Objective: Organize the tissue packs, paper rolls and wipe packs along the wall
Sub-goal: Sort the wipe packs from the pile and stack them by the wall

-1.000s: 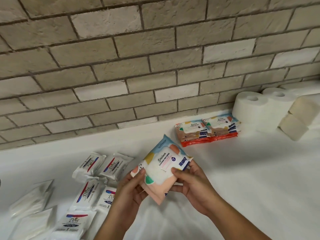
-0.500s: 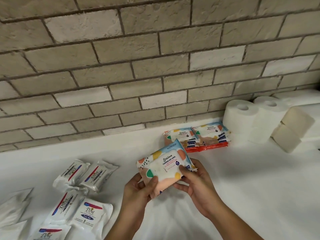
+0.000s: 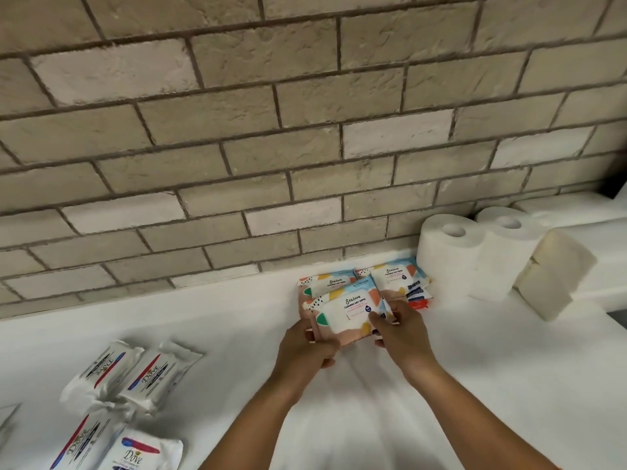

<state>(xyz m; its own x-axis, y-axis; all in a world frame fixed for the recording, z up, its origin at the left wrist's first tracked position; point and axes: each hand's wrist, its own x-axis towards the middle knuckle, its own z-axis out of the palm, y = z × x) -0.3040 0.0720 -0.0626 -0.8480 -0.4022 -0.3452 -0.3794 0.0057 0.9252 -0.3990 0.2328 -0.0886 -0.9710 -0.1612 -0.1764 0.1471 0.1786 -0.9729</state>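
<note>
Both hands hold a colourful Stalove wet wipe pack (image 3: 342,313) just in front of the wall. My left hand (image 3: 307,347) grips its left edge and my right hand (image 3: 398,329) pinches its right edge. It overlaps the stacked Stalove packs (image 3: 395,278) lying against the brick wall (image 3: 271,147). Two white paper rolls (image 3: 451,249) stand upright to the right of that stack, with beige rolls (image 3: 549,276) beside them. Several white Dove wipe packs (image 3: 132,378) lie loose at the lower left.
Everything sits on a surface covered by a white cloth (image 3: 475,385). A raised white ledge (image 3: 583,212) runs along the wall at the far right. Part of another white pack (image 3: 6,418) shows at the left edge.
Both hands have carried the Stalove pack away from me and rightward, from mid-surface to the stack by the wall, turning it flatter. The view has shifted with them.
</note>
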